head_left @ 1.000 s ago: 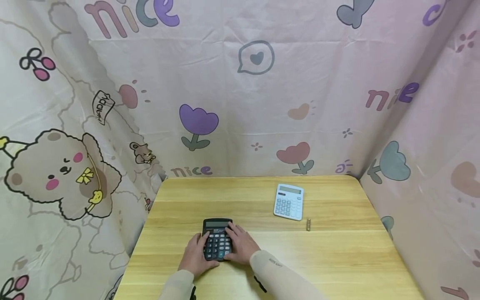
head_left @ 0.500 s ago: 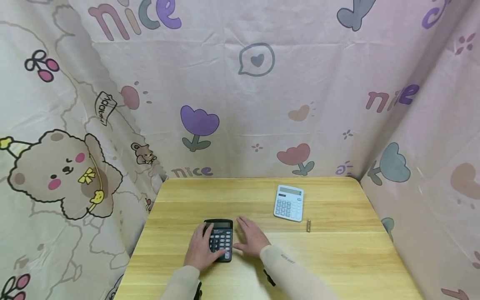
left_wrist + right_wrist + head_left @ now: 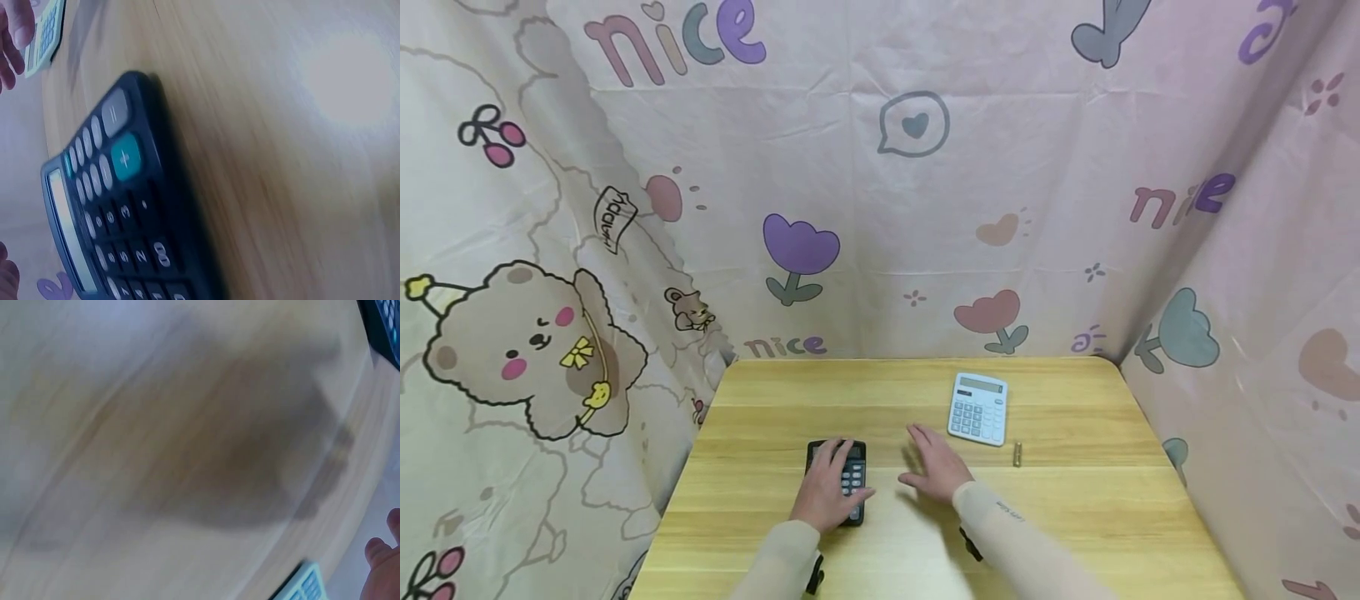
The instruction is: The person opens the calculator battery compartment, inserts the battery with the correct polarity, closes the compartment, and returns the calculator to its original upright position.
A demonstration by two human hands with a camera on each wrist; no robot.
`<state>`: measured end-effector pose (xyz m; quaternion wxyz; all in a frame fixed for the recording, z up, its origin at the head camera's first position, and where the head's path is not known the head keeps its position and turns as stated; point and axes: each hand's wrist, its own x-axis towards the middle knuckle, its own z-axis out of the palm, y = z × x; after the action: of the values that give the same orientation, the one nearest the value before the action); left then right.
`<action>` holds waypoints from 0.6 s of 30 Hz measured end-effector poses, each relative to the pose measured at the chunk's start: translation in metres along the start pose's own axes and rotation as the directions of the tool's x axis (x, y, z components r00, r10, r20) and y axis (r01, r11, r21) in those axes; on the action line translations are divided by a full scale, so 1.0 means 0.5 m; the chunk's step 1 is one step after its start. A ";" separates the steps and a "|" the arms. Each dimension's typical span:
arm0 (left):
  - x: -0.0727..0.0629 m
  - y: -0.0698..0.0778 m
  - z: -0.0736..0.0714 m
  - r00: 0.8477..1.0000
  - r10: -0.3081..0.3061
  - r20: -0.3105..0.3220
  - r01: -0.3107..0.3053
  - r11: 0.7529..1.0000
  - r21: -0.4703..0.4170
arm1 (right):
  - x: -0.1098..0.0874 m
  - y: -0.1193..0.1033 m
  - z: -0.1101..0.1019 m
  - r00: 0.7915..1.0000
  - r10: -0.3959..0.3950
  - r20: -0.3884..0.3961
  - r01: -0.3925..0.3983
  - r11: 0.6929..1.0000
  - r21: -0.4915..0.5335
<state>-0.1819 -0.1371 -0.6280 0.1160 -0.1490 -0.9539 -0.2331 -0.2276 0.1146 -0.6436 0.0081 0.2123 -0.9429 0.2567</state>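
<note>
A black calculator [image 3: 854,479] lies on the wooden table; its dark keys and green plus key show in the left wrist view. Over it hovers my left hand [image 3: 829,493], fingers spread, hiding its left part in the head view. That hand's thumb [image 3: 20,22] stays apart from the keys in the left wrist view. Between the black calculator and a light blue calculator [image 3: 977,408], my right hand [image 3: 942,468] hangs above the table with fingers extended, holding nothing. The right wrist view shows its shadow on the wood.
A small gold-coloured cylinder, like a battery [image 3: 1017,454], lies right of the light blue calculator. The wooden table [image 3: 1075,517] is bordered by printed curtains [image 3: 880,192] at the back and both sides.
Both hands rested at the black calculator's sides earlier. My right hand has let go and moved right; my left has lifted and shifted right over the keys. The calculators stay in place.
</note>
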 end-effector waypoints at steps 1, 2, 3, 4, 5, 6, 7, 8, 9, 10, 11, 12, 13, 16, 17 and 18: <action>0.001 0.004 0.001 1.000 0.000 0.010 0.000 1.000 0.004 | 0.000 0.007 -0.004 1.000 0.005 -0.005 -0.005 1.000 0.003; 0.003 0.009 0.002 1.000 0.005 0.015 -0.005 1.000 0.004 | 0.000 0.014 -0.009 1.000 0.007 -0.011 -0.007 1.000 0.002; 0.004 0.013 0.003 1.000 0.006 0.023 -0.006 1.000 -0.001 | -0.001 0.021 -0.013 1.000 0.010 -0.020 -0.010 1.000 0.001; 0.005 0.017 0.004 0.999 0.010 0.033 -0.010 1.000 -0.002 | -0.001 0.027 -0.017 0.999 0.015 -0.028 -0.015 1.000 0.001; 0.006 0.021 0.005 0.999 0.012 0.042 -0.012 1.000 -0.001 | -0.001 0.033 -0.022 0.999 0.017 -0.038 -0.017 1.000 0.003; 0.008 0.025 0.006 0.999 0.015 0.049 -0.015 1.000 -0.002 | -0.001 0.039 -0.027 0.999 0.019 -0.048 -0.019 1.000 -0.002; 0.009 0.029 0.007 0.998 0.019 0.058 -0.018 1.000 -0.005 | -0.001 0.045 -0.031 0.998 0.025 -0.054 -0.026 1.000 -0.009; 0.010 0.032 0.008 0.998 0.024 0.061 -0.023 1.000 -0.011 | -0.001 0.051 -0.036 0.997 0.031 -0.064 -0.032 0.999 -0.014; 0.011 0.035 0.010 0.997 0.027 0.065 -0.026 1.000 -0.018 | -0.001 0.057 -0.040 0.997 0.043 -0.070 -0.044 0.999 -0.022; 0.012 0.039 0.012 0.997 0.032 0.069 -0.031 0.999 -0.020 | -0.001 0.063 -0.045 0.996 0.054 -0.076 -0.056 0.998 -0.021; 0.013 0.042 0.014 0.997 0.034 0.073 -0.032 0.999 -0.022 | -0.001 0.068 -0.050 0.995 0.057 -0.086 -0.059 0.998 -0.018; 0.014 0.045 0.016 0.996 0.037 0.076 -0.036 0.999 -0.022 | -0.001 0.075 -0.055 0.993 0.067 -0.092 -0.070 0.997 -0.034; 0.015 0.049 0.018 0.996 0.039 0.079 -0.037 0.999 -0.026 | -0.001 0.082 -0.059 0.992 0.077 -0.096 -0.081 0.996 -0.046; 0.020 0.059 0.025 0.994 0.039 0.099 -0.036 0.999 -0.031 | -0.003 0.105 -0.074 0.987 0.109 -0.118 -0.118 0.990 -0.075; 0.022 0.062 0.026 0.994 0.035 0.107 -0.031 0.999 -0.037 | -0.004 0.114 -0.077 0.985 0.121 -0.126 -0.133 0.987 -0.090; 0.023 0.065 0.028 0.993 0.030 0.118 -0.026 0.999 -0.041 | -0.005 0.123 -0.080 0.982 0.138 -0.132 -0.153 0.982 -0.112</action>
<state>-0.1839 -0.1002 -0.6233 0.0596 -0.1782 -0.9522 -0.2407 -0.2541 0.1828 -0.6388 0.0605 0.1254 -0.9675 0.2113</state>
